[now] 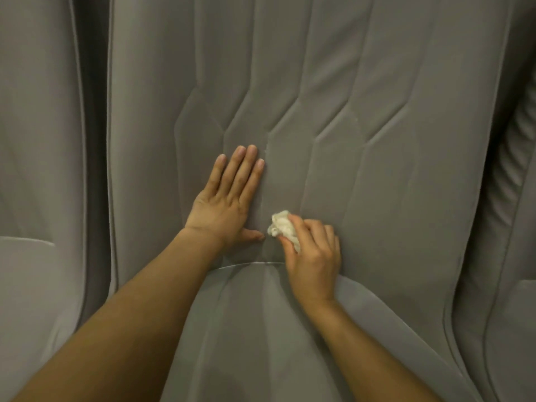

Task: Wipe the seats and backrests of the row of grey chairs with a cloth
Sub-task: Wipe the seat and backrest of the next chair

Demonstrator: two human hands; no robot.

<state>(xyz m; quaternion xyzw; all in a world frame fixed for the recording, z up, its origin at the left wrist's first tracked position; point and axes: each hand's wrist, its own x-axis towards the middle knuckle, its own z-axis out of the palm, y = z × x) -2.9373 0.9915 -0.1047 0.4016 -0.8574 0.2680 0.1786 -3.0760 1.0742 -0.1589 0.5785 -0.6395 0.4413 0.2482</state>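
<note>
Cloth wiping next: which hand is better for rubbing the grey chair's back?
Right. The right hand pinches the crumpled white cloth at the lower backrest, so it can probably wipe straight away. The left hand lies flat on the backrest with nothing in it.

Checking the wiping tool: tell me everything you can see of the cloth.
The cloth is small, off-white, soft-looking and crumpled into a wad. The right hand pinches it, covering its lower part. It sits against the grey backrest, low down near the seat, beside the flat left hand.
</note>
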